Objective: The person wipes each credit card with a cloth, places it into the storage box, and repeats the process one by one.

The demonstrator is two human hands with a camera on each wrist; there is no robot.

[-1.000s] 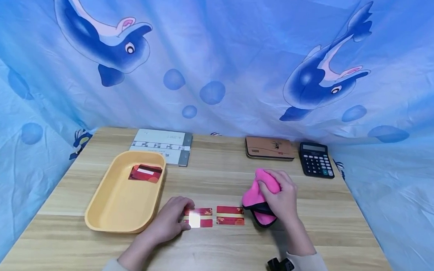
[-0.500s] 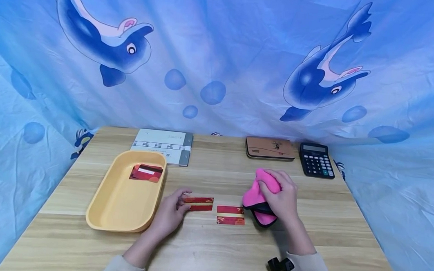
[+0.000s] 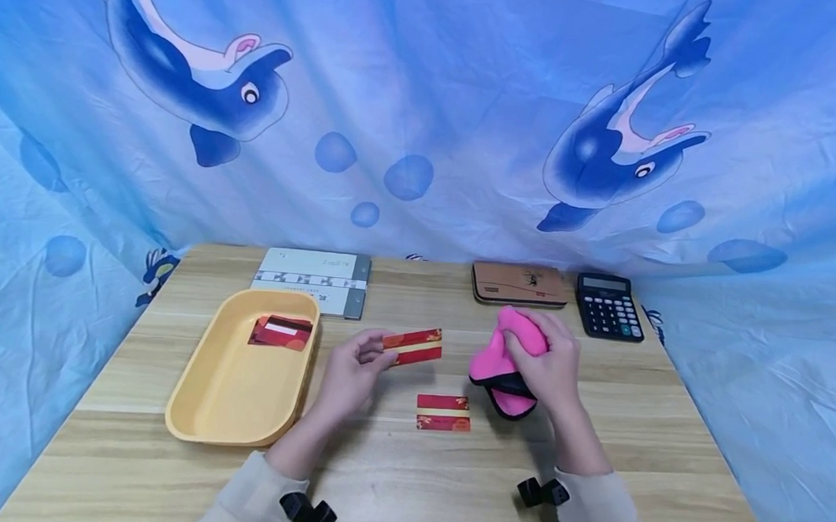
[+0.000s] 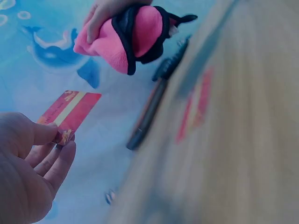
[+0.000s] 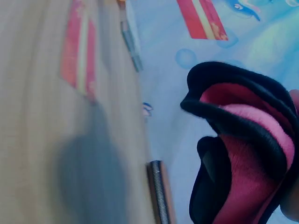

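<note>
My left hand (image 3: 352,370) pinches a red card (image 3: 413,347) with a pale yellow stripe by its left end, thumb on one face. The card is raised above the table, tilted up to the right. In the left wrist view the thumb lies over the near corner of the card (image 4: 77,112). My right hand (image 3: 553,361) grips a soft pink pouch (image 3: 492,361) with black edging, a little to the right of the card. Seen from the right wrist, the mouth of the pouch (image 5: 247,163) gapes. A second red card (image 3: 443,413) lies flat below, between both hands.
A yellow tray (image 3: 198,391) stands at the left, with several red cards (image 3: 281,333) inside. Behind it lies a grey-white notebook (image 3: 311,275). A brown zipped wallet (image 3: 519,285) and a black calculator (image 3: 609,308) lie along the back edge. A blue curtain hangs behind.
My left hand has lifted the left card off the table and carried it up and rightward, toward the pouch. My right hand and the pouch have risen slightly.
</note>
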